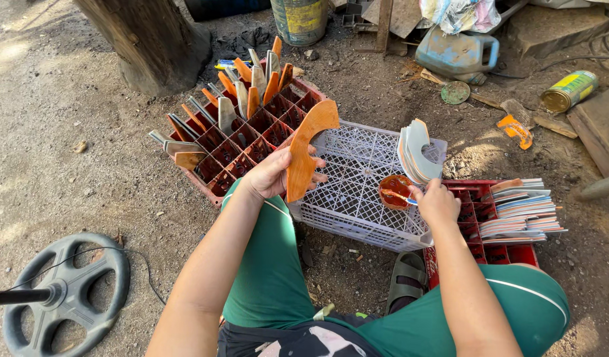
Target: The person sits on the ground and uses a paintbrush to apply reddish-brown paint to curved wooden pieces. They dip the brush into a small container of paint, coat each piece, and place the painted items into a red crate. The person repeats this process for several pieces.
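Observation:
My left hand (pixel 272 173) grips a curved, sickle-shaped wooden piece (pixel 308 147) coated orange-brown, held upright over the upturned white plastic crate (pixel 364 165). My right hand (pixel 438 201) holds a small brush (pixel 398 196) whose tip dips into a small pot of orange-red paint (pixel 396 190) standing on the white crate. A stack of unpainted pale curved pieces (pixel 418 151) leans on the crate's far right corner. A red divided crate (pixel 251 135) on the left holds several painted orange pieces standing upright in its cells.
A second red crate (pixel 497 251) at right carries a pile of flat pale pieces (pixel 522 210). A tree trunk (pixel 146 39), bucket (pixel 299 18), blue jerrycan (pixel 457 54) and tin can (pixel 569 90) lie beyond. A grey wheel (pixel 60 291) lies at lower left. A sandal (pixel 406 279) rests by my knee.

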